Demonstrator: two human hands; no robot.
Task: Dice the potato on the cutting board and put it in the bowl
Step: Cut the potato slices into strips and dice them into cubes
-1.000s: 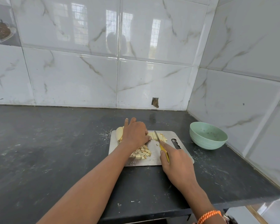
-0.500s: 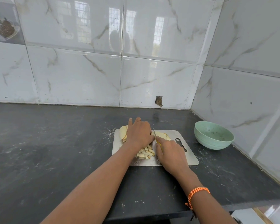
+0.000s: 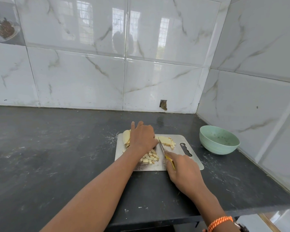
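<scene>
A steel cutting board (image 3: 182, 163) lies on the dark counter. My left hand (image 3: 141, 137) presses down on potato slices (image 3: 126, 138) at the board's far left, fingers curled over them. My right hand (image 3: 182, 171) grips a yellow-handled knife (image 3: 162, 147), its blade standing just right of my left fingers. A heap of diced potato (image 3: 150, 157) lies near my left wrist. Cut potato strips (image 3: 167, 141) lie right of the blade. The green bowl (image 3: 218, 139) stands to the right of the board.
The black counter (image 3: 57, 156) stretches wide to the left. Tiled walls close the back and the right side, forming a corner behind the bowl. The counter's front edge runs just below my right wrist, which wears an orange bracelet (image 3: 219, 222).
My right hand has slid along the board with the knife, first in close to my left hand, then back toward me. My left hand stays on the slices.
</scene>
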